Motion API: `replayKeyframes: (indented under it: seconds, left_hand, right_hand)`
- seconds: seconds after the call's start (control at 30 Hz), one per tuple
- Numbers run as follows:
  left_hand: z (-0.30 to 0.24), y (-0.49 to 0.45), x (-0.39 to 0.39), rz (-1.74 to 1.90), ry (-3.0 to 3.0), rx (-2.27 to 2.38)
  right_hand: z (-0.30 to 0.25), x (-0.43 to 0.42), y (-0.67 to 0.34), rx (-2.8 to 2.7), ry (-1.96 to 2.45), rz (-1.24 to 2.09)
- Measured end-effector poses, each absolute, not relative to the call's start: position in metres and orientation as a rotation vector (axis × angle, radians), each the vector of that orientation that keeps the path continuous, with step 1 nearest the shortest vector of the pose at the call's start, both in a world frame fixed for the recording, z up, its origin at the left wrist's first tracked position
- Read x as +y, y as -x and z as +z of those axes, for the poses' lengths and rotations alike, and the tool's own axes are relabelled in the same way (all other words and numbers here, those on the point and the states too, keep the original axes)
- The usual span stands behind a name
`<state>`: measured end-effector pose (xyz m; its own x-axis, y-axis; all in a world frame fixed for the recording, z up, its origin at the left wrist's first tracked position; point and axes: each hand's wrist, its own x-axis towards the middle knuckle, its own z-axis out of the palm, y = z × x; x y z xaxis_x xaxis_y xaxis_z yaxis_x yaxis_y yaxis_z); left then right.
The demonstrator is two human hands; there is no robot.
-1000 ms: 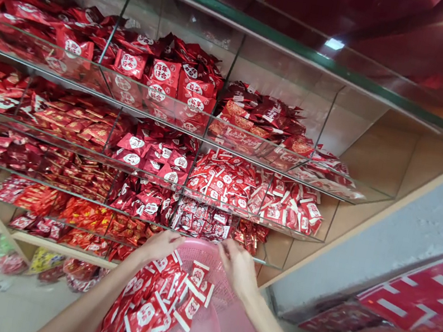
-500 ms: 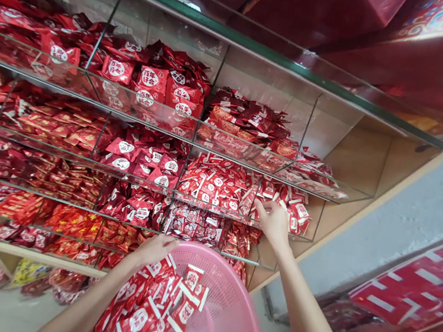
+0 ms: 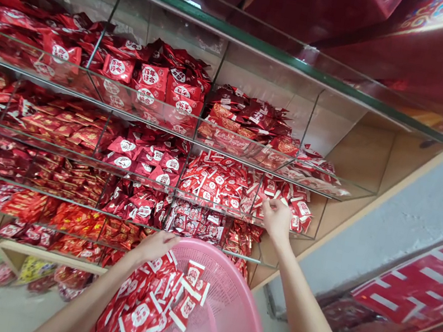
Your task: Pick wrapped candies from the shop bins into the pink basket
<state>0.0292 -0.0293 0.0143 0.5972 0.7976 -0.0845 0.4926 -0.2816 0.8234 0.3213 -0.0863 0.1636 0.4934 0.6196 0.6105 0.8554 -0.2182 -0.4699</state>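
Note:
My left hand [image 3: 156, 246] grips the far rim of a pink plastic basket [image 3: 223, 308], fingers curled over the edge. A heap of small red-and-white sachets [image 3: 151, 304] lies in the basket's left side. My right hand [image 3: 276, 219] reaches up into a glass bin holding the same red-and-white sachets [image 3: 218, 185]. Its fingers are bent at the front of the pile, touching the packets; I cannot make out whether any are pinched.
Tiered glass shelves [image 3: 224, 47] with dividers hold several bins of red packets [image 3: 154, 81]. A wooden frame [image 3: 376, 158] and a grey wall [image 3: 408, 220] bound the right side. Red boxes [image 3: 417, 289] lie at the lower right.
My right hand rose from the basket rim up into the bin of red-and-white sachets. The left hand kept its hold on the basket.

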Motion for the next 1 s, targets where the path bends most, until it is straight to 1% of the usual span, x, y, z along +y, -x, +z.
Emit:
replayKeyframes:
  seconds: [0.1,0.23,0.3,0.37,0.43,0.5,0.57,0.77,0.9,1.0]
  left_hand:
    - [0.016,-0.028,-0.029,0.437,-1.979,1.025]
    - [0.016,-0.027,-0.028,0.42,-2.004,1.034]
    - [0.015,-0.028,-0.026,0.42,-1.993,1.013]
    - [0.014,-0.03,-0.025,0.418,-1.989,0.997]
    - [0.013,-0.033,-0.023,0.405,-2.005,0.992]
    - [0.012,-0.037,-0.022,0.39,-2.036,0.997]
    - [0.01,-0.04,-0.021,0.386,-2.065,1.004]
    - [0.008,-0.039,-0.021,0.409,-2.048,1.017]
    - [0.01,-0.036,-0.023,0.414,-2.024,1.017]
    - [0.012,-0.034,-0.025,0.412,-2.019,1.023]
  right_hand:
    - [0.171,-0.102,-0.32,-1.145,1.828,-0.379]
    - [0.175,-0.144,-0.313,-1.096,1.847,-0.486]
    - [0.17,-0.167,-0.307,-1.145,1.857,-0.48]
    - [0.161,-0.184,-0.297,-1.248,1.85,-0.341]
    - [0.147,-0.193,-0.286,-1.372,1.83,-0.109]
    - [0.128,-0.196,-0.274,-1.488,1.813,0.119]
    - [0.107,-0.193,-0.265,-1.584,1.821,0.26]
    - [0.058,-0.178,-0.254,-1.737,1.911,0.386]
    - [0.045,-0.166,-0.248,-1.825,1.856,0.424]
    - [0.043,-0.155,-0.242,-1.9,1.843,0.388]
